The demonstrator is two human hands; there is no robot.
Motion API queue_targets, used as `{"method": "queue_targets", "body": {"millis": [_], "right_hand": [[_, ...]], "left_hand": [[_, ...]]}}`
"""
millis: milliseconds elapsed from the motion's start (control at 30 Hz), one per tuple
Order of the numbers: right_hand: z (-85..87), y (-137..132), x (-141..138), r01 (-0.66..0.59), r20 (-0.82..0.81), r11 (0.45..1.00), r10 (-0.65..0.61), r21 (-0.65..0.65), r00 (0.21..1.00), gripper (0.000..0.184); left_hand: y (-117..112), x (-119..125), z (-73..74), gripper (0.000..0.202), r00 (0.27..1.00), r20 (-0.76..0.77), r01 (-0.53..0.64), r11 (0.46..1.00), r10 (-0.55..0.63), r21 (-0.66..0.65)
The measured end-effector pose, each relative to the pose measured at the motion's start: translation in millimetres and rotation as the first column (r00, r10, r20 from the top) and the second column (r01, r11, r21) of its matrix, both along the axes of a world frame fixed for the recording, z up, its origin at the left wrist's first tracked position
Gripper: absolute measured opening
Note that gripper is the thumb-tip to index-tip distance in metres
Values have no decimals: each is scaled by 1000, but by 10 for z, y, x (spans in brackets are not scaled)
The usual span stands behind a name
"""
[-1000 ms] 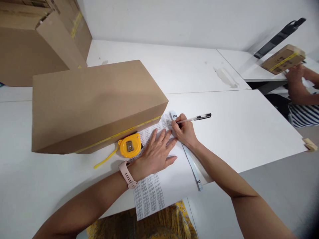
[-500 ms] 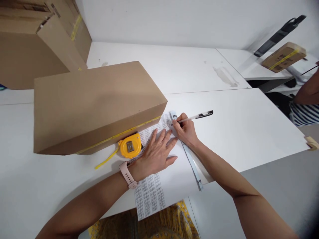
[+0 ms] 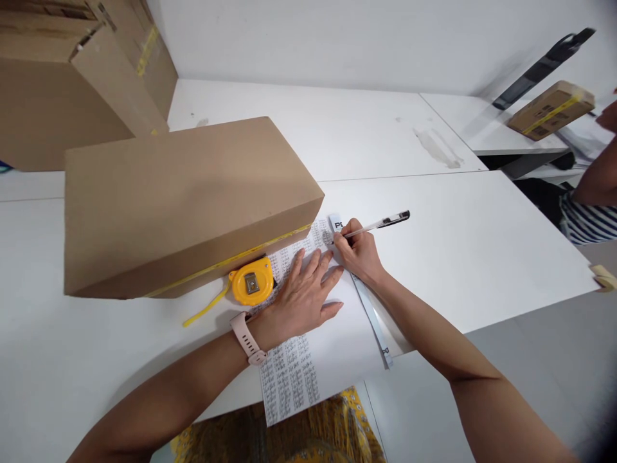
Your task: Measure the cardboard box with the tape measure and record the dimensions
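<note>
My left hand (image 3: 306, 296) lies flat on a sheet of paper (image 3: 344, 350), fingers spread and pointing away from me. Columns of small handwriting cover the sheet's left and far parts. My right hand (image 3: 359, 251) grips a clear pen with a black cap end (image 3: 380, 223), its tip down at the far right part of the writing. Beneath the sheet, along its right side, a pale blue printed strip (image 3: 373, 325) sticks out. Left of my left hand sits a yellow tape measure (image 3: 251, 281) with a yellow strap, against a closed cardboard box (image 3: 187, 199) that overlaps the paper's far edge.
Larger cardboard boxes (image 3: 48, 109) stand at the far left by the wall. At the right, a small taped box (image 3: 552, 112) and a long dark object (image 3: 542, 69) rest on another table. Another person's arm (image 3: 600, 173) shows at the right edge. The white table (image 3: 457, 251) ends at its right.
The pen's upper end has tilted slightly and shifted a little left. At the right edge, the other person's arm has moved. My left hand stays in place.
</note>
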State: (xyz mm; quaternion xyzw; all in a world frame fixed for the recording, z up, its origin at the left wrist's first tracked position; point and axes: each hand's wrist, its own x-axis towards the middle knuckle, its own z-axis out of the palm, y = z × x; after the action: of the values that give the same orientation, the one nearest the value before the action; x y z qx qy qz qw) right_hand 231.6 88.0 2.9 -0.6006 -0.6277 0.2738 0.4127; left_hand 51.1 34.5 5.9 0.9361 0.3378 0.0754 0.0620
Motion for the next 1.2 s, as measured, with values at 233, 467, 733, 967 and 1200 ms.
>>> {"method": "queue_targets", "body": {"millis": [233, 467, 733, 967, 1200], "right_hand": [[11, -9, -3, 7, -5, 1000, -7, -16, 1000, 20], [13, -3, -3, 28, -6, 1000, -28, -4, 1000, 21], [-14, 1, 7, 13, -17, 1000, -14, -7, 1000, 20], [1, 5, 8, 29, 7, 999, -29, 17, 1000, 19], [-7, 15, 17, 43, 11, 999, -44, 7, 999, 19]], "left_hand": [[2, 0, 12, 63, 1000, -3, -1, 1000, 1, -8], [0, -3, 2, 63, 1000, 2, 1, 1000, -1, 2], [-5, -3, -14, 63, 1000, 6, -3, 999, 3, 44], [-3, -3, 2, 63, 1000, -2, -1, 1000, 1, 32], [-6, -5, -11, 62, 1000, 5, -1, 999, 1, 32]]}}
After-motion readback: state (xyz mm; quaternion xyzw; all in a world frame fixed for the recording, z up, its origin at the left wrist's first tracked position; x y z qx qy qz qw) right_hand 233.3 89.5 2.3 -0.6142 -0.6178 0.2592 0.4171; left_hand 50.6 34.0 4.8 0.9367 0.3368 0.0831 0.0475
